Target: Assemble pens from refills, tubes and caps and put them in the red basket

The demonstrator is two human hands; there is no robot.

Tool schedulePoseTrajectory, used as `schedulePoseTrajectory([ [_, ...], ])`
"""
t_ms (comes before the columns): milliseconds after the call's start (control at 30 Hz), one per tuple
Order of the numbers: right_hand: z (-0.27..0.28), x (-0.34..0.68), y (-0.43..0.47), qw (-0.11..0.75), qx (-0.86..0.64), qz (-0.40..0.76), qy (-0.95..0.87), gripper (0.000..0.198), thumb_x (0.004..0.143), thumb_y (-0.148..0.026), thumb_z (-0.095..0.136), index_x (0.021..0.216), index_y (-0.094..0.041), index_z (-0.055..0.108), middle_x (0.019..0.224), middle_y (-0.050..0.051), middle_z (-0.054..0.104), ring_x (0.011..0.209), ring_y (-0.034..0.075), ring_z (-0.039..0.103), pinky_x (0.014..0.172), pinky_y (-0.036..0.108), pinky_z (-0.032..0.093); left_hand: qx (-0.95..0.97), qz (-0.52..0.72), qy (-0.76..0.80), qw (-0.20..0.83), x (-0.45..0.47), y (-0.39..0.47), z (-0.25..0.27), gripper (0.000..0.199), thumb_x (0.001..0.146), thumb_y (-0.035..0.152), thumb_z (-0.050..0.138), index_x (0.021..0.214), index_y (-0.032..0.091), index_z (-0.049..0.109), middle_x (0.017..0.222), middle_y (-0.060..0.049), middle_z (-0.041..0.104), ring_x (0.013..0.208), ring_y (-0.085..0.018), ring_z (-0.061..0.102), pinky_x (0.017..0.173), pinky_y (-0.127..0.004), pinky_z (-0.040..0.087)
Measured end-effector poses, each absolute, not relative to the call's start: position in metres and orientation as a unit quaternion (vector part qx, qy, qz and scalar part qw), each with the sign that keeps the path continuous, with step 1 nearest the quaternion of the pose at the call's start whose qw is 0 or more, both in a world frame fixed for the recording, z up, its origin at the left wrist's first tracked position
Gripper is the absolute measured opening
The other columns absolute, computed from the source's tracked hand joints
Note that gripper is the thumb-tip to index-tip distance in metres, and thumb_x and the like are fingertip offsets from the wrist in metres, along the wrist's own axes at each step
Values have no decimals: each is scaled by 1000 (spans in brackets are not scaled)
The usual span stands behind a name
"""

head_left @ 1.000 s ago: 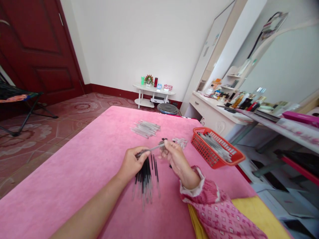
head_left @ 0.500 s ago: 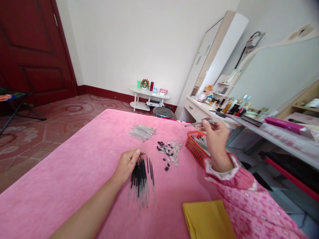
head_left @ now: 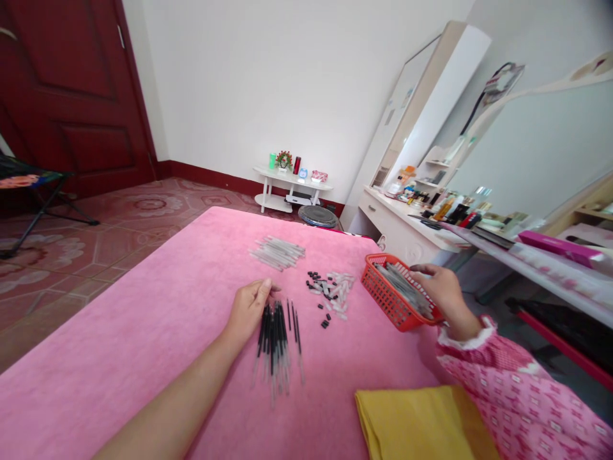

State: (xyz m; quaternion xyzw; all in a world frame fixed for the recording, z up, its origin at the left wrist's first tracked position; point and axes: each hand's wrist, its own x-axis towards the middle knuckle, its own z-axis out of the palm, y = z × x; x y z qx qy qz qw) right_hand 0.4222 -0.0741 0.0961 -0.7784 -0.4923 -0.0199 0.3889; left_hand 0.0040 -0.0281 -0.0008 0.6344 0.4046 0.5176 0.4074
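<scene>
Work seemed partway — grey sticks (head_left: 402, 285) lay inside the basket (head_left: 383, 295), dark sticks (head_left: 271, 329) remained left of it — with left hand (head_left: 249, 306) and right hand (head_left: 443, 291) curled, grips unclear.

Wall (head_left: 306, 83): bright, evenly lit; I can't place the source.
Bench (head_left: 119, 332): soft shadow right of the left forearm (head_left: 191, 393).
Right fingers (head_left: 433, 272): I see them slightly blurred.
Cabinet (head_left: 424, 96): leaning, stretched by wide-angle distortion.

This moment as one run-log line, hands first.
left hand: at tops of black rods | right hand: at right side of basket | basket: grey rods inside | pink cover: pale rods, small pieces
</scene>
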Motion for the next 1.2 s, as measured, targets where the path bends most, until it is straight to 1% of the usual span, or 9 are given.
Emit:
schedulePoseTrajectory([
  [133, 100, 357, -58, 356, -711, -33, -605, 22, 73, -27, 54, 85, -18, 70, 85, 9, 70, 77, 24, 64, 74, 37, 47, 585, 545, 428, 422, 2, -21, -6, 46, 84, 48, 43, 79, 12, 70, 66, -6, 65, 63, -17, 57, 59, -26, 42],
  [200, 90, 315, -43, 341, -643, 3, -685, 21, 72, -20, 52, 85, -17, 69, 89, 9, 69, 84, 22, 63, 80, 36, 46, 567, 550, 429, 439, 1, -19, -8, 49, 84, 51, 43, 80, 10, 70, 62, -5, 62, 60, -16, 56, 56, -25, 41],
  [333, 56, 236, -9, 278, -554, 95, -779, 25, 70, -10, 52, 87, -17, 68, 89, 8, 69, 79, 19, 63, 73, 31, 47, 529, 562, 431, 467, -1, -16, -11, 54, 82, 55, 43, 81, 8, 69, 60, -5, 60, 56, -15, 53, 53, -25, 40],
  [400, 43, 203, 7, 240, -539, 95, -802, 29, 68, -7, 53, 93, -15, 67, 94, 9, 68, 84, 19, 62, 77, 29, 46, 511, 568, 431, 481, -2, -15, -11, 56, 81, 58, 43, 79, 8, 69, 60, -5, 60, 54, -14, 53, 52, -25, 40],
  [533, 30, 158, 28, 156, -598, 41, -786, 25, 74, -16, 55, 97, -16, 65, 92, 10, 68, 88, 22, 61, 77, 29, 44, 504, 569, 421, 495, -2, -15, -12, 55, 81, 57, 43, 80, 9, 69, 61, -5, 62, 54, -13, 53, 52, -24, 40],
  [733, 27, 142, 39, 111, -660, 6, -743, 19, 78, -22, 53, 90, -14, 67, 92, 13, 67, 90, 25, 61, 75, 31, 42, 497, 571, 420, 500, -1, -12, -15, 50, 82, 52, 45, 78, 9, 68, 59, -4, 60, 52, -12, 53, 49, -22, 40],
  [867, 38, 145, 25, 129, -636, 35, -760, 18, 79, -23, 52, 88, -17, 66, 89, 7, 68, 84, 19, 61, 70, 25, 41, 480, 579, 420, 508, 1, -12, -11, 42, 78, 48, 55, 83, 8, 67, 56, -1, 58, 48, -10, 51, 46, -21, 40],
  [1000, 54, 151, -9, 153, -565, 67, -808, 14, 77, -21, 54, 85, -19, 65, 84, 4, 68, 78, 15, 60, 68, 22, 39, 408, 598, 383, 574, 4, -15, -4, 47, 69, 41, 68, 104, 10, 60, 69, -3, 64, 52, -10, 56, 47, -20, 45],
  [1200, 56, 166, -66, 91, -606, 57, -789, 21, 79, -38, 56, 78, -18, 65, 76, 5, 67, 71, 16, 59, 60, 24, 34, 353, 617, 351, 610, 3, -16, -3, 33, 66, 36, 72, 80, 8, 63, 62, -2, 62, 51, -8, 56, 48, -17, 47],
])
